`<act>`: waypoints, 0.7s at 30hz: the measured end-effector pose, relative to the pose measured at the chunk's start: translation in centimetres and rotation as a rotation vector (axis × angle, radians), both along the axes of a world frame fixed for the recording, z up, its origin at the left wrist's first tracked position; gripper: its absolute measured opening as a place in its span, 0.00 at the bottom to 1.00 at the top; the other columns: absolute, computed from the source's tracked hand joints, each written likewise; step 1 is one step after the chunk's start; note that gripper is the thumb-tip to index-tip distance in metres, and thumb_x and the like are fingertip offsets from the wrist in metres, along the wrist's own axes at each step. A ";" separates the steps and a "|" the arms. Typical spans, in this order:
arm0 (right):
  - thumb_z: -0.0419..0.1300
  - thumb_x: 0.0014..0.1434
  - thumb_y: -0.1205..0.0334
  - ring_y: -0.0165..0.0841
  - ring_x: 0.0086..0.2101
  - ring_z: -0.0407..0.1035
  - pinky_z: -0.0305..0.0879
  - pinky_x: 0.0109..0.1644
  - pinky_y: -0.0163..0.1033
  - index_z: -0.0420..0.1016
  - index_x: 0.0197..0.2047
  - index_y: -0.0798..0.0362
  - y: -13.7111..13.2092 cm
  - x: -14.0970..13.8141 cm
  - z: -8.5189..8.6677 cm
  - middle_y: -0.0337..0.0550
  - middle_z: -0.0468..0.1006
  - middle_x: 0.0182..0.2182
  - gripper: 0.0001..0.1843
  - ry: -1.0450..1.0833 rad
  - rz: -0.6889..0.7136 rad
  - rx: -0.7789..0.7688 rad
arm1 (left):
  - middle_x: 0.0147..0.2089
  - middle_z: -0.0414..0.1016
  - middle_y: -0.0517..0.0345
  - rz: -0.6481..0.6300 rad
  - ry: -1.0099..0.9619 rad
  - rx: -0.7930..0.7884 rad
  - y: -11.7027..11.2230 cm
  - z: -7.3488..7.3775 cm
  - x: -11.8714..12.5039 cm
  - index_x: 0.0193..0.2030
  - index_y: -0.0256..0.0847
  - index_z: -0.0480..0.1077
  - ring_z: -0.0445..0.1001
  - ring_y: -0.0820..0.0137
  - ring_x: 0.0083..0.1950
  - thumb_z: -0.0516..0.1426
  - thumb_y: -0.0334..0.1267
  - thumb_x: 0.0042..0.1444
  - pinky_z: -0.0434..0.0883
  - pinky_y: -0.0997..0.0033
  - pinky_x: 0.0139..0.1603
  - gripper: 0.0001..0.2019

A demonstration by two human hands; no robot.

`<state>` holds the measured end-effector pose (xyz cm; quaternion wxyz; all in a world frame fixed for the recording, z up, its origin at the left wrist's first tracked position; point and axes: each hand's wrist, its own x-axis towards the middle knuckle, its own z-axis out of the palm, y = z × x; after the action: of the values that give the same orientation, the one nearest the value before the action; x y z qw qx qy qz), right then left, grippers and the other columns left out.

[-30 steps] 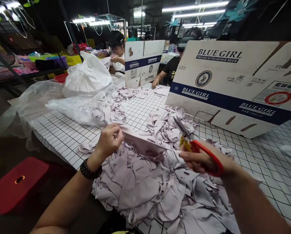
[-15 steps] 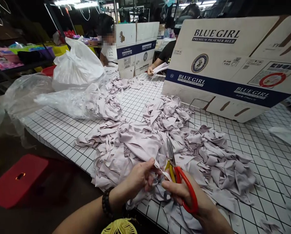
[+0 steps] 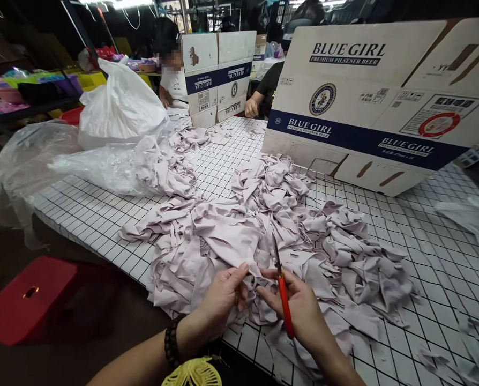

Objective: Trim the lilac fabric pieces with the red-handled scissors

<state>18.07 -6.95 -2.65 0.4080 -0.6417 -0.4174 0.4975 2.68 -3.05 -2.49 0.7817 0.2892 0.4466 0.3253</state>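
A heap of pale mauve fabric pieces [image 3: 231, 236] spreads over the table in front of me. My left hand [image 3: 225, 295] is closed, pinching the near edge of one piece between thumb and fingers. Close beside it, my right hand [image 3: 299, 308] keeps a pair of red-handled scissors [image 3: 284, 305] hooked in the palm, seen edge-on with the blades pointing away over the heap. My right thumb and forefinger reach toward the same fabric edge; whether they grip it is hard to tell.
Printed cardboard sheets [image 3: 364, 107] stand at the right, with a smaller carton [image 3: 219, 80] farther back. Plastic bags [image 3: 119, 107] lie at the left on the grid-patterned table [image 3: 436, 236]. A red stool [image 3: 30, 300] is at lower left. Two people sit across the table.
The scissors have turned edge-on in my right hand, and its fingers have moved left toward my left hand. The narrow strip between my hands no longer shows. The view has shifted slightly.
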 end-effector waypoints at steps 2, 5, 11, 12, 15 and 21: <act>0.73 0.44 0.53 0.33 0.27 0.66 0.65 0.31 0.36 0.75 0.40 0.53 -0.1 -0.5 0.2 0.36 0.72 0.23 0.21 -0.001 -0.009 0.035 | 0.16 0.62 0.67 0.002 0.016 0.014 0.2 0.5 -0.2 0.24 0.37 0.65 0.55 0.80 0.15 0.61 0.56 0.50 0.52 0.78 0.17 0.22; 0.71 0.47 0.51 0.27 0.20 0.60 0.59 0.23 0.32 0.72 0.32 0.52 0.1 -1.1 0.6 0.32 0.66 0.18 0.17 0.033 -0.015 0.055 | 0.16 0.62 0.67 0.025 0.025 0.010 0.6 1.0 -0.6 0.27 0.36 0.67 0.55 0.81 0.15 0.61 0.57 0.49 0.52 0.79 0.16 0.22; 0.69 0.47 0.44 0.22 0.14 0.56 0.52 0.14 0.30 0.69 0.31 0.52 0.7 -1.3 0.5 0.34 0.71 0.22 0.21 0.238 0.077 -0.059 | 0.25 0.70 0.59 -0.105 -0.062 -0.128 1.2 0.5 -1.2 0.32 0.33 0.70 0.61 0.80 0.17 0.62 0.54 0.49 0.54 0.83 0.12 0.21; 0.69 0.47 0.44 0.22 0.14 0.56 0.53 0.14 0.30 0.70 0.32 0.52 0.8 -1.3 0.2 0.34 0.71 0.22 0.21 0.228 0.067 -0.059 | 0.22 0.67 0.62 -0.107 -0.031 -0.123 1.2 0.4 -1.2 0.30 0.33 0.70 0.59 0.81 0.16 0.63 0.51 0.49 0.54 0.83 0.11 0.20; 0.70 0.47 0.47 0.26 0.18 0.62 0.60 0.19 0.32 0.72 0.35 0.52 1.1 -0.8 -0.8 0.36 0.74 0.24 0.20 0.155 -0.006 0.017 | 0.18 0.62 0.66 -0.101 -0.002 -0.109 1.0 0.1 -1.0 0.31 0.33 0.71 0.57 0.81 0.15 0.62 0.47 0.50 0.54 0.84 0.12 0.16; 0.70 0.47 0.57 0.30 0.27 0.69 0.68 0.32 0.35 0.73 0.40 0.51 2.7 -0.6 -1.0 0.43 0.78 0.37 0.18 0.162 0.121 0.154 | 0.32 0.75 0.52 -0.081 -0.153 -0.175 0.0 1.1 -2.0 0.37 0.32 0.72 0.64 0.79 0.20 0.58 0.45 0.57 0.64 0.79 0.19 0.15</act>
<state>17.43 -4.30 -3.64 0.4578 -0.5399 -0.4578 0.5380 0.72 -3.10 -1.38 0.8484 0.2120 0.4001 0.2743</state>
